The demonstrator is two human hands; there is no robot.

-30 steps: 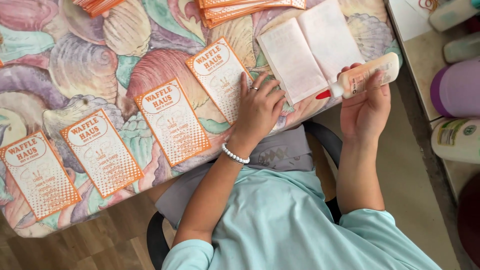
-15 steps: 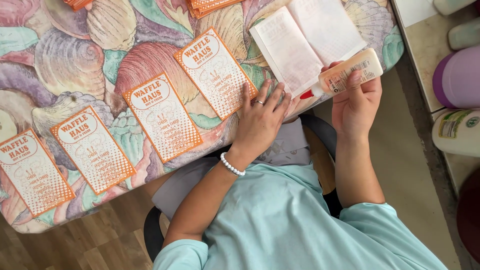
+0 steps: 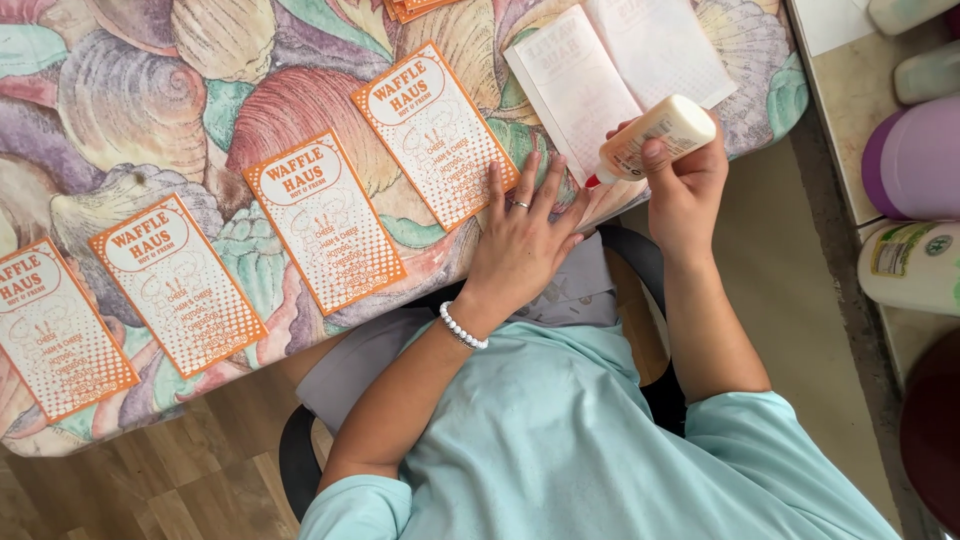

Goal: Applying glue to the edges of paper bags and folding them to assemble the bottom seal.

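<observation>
My right hand (image 3: 688, 190) grips a cream glue bottle (image 3: 655, 137), tilted so its red tip points down at the near edge of an open white leaflet (image 3: 620, 75). My left hand (image 3: 522, 243) lies flat, fingers spread, on the table edge just left of that leaflet, touching the corner of the nearest orange card. It wears a ring and a white bead bracelet (image 3: 463, 326). Several orange-and-white printed cards (image 3: 322, 220) lie in a row on the shell-patterned tablecloth (image 3: 150, 90).
A stack of more orange cards (image 3: 420, 8) sits at the table's far edge. To the right, a side counter holds a purple container (image 3: 915, 160), white bottles (image 3: 910, 265) and a dark round object (image 3: 935, 430). A black chair (image 3: 290, 455) shows below me.
My right hand has lowered the glue bottle's tip toward the leaflet's near edge. My left hand stays flat on the table. The view has shifted slightly.
</observation>
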